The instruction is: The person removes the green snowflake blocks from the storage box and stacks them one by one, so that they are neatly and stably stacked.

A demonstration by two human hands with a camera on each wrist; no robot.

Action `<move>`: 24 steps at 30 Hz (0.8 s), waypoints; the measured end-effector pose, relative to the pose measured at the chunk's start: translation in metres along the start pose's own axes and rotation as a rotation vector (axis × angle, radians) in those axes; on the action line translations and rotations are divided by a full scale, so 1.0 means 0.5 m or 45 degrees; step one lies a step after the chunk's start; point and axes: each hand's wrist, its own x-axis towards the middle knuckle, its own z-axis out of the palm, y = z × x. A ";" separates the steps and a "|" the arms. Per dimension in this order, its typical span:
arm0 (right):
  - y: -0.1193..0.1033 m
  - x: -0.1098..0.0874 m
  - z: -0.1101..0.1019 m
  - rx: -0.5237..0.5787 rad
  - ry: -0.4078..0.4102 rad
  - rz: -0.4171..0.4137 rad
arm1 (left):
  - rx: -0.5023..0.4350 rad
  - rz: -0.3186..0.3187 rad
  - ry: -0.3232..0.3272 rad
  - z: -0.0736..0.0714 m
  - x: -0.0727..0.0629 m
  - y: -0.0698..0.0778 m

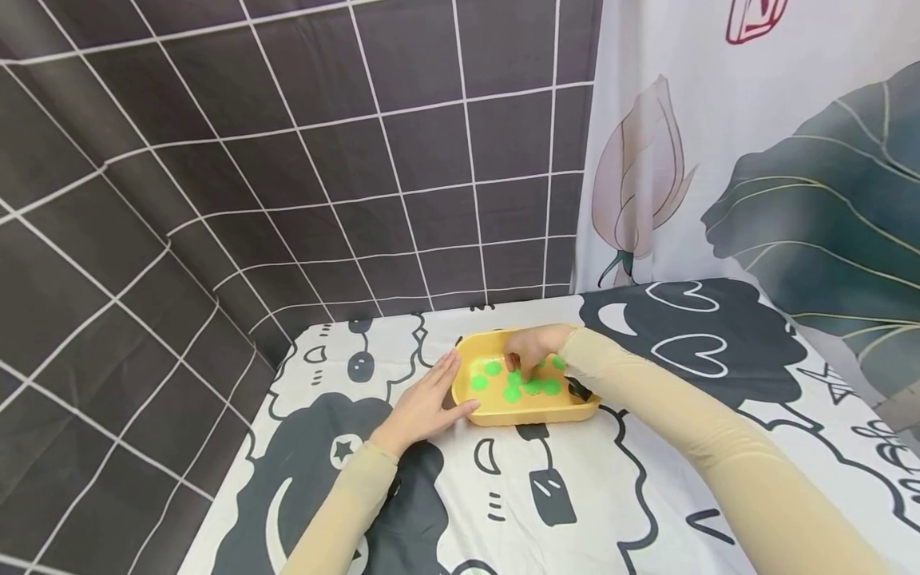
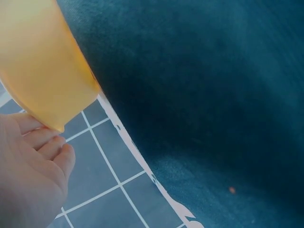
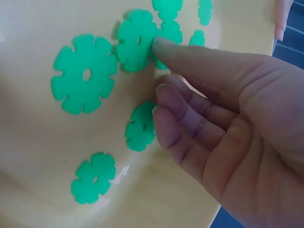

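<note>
Cloth (image 1: 431, 148) with a white grid on dark squares is hanging at the far left and behind the work. Next along, we are resting our left hand (image 1: 424, 403) against the left end of a yellow tray (image 1: 535, 417); its fingers are lying nearly straight along the rim and its thumb is spreading wide at the near corner, so we are bracing rather than gripping. The tray is sitting on a black-and-white printed sheet (image 1: 589, 487). We are judging it to be smooth, fairly light plastic, apt to be sliding on the sheet when nudged, so we are counting its rim as the place for steadying it.

Inside the tray, green discs (image 3: 84, 73) are lying scattered, at least 8 of them showing in the right wrist view, some apart and some bunched together. The nearest are showing notched edges and 1 hole in the middle. We are judging them thin, stiff and nearly weightless, hard to break, but slippery and awkward to lift while lying flat. For a hold, we are favouring 2 opposite edges, with a nail catching a notch.

Farther right, our right hand (image 1: 539, 345) is hanging inside the tray, its fingers bending and its thumb tip touching the edge of 1 disc. A narrow gap is showing between thumb and visible fingers, but we are unable to tell whether a hidden fingertip is pinching that disc. At the far right, a white curtain (image 1: 640, 184) is hanging.
</note>
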 end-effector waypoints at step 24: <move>0.019 -0.002 0.006 0.189 0.089 -0.056 | -0.008 -0.007 0.008 0.005 0.004 -0.002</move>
